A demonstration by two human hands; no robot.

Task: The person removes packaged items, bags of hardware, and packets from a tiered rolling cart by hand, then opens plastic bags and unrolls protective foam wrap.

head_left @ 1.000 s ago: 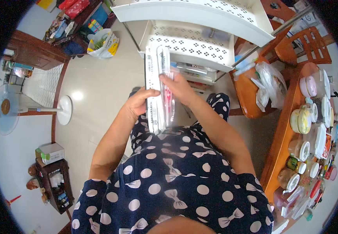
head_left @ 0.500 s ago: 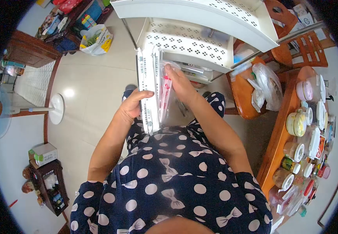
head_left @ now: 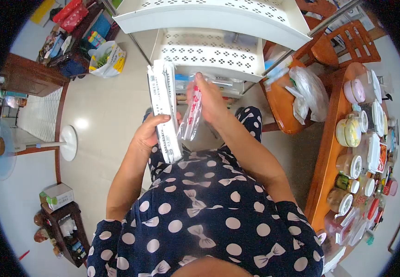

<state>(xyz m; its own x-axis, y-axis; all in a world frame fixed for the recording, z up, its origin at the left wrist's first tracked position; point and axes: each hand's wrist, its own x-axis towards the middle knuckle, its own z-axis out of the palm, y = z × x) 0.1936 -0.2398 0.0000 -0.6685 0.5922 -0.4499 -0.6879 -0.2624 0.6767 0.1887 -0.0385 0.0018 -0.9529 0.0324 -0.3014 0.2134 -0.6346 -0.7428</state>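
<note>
My left hand (head_left: 147,132) is wrapped round a stack of long, slim white packets (head_left: 165,111) printed with dark lettering, its thumb lying across the top. The stack is held nearly upright in front of my body, and what is inside the wrappers cannot be seen. To the right of it, my right hand (head_left: 210,99) grips a clear plastic packet (head_left: 193,111) with red lettering, thumb near its upper end. A narrow gap separates this packet from the white stack. Most fingers of both hands are hidden behind what they hold.
A white tiered rack (head_left: 209,51) with perforated shelves stands just ahead. Right of it is a wooden chair (head_left: 278,108) with a plastic bag (head_left: 308,94). Jars and tubs crowd a wooden table (head_left: 322,184) at right. A white fan base (head_left: 69,143) stands on the floor at left.
The clear packet has come away from the white stack, opening a gap between them. The white stack now tilts slightly, top to the left. My view has shifted a little.
</note>
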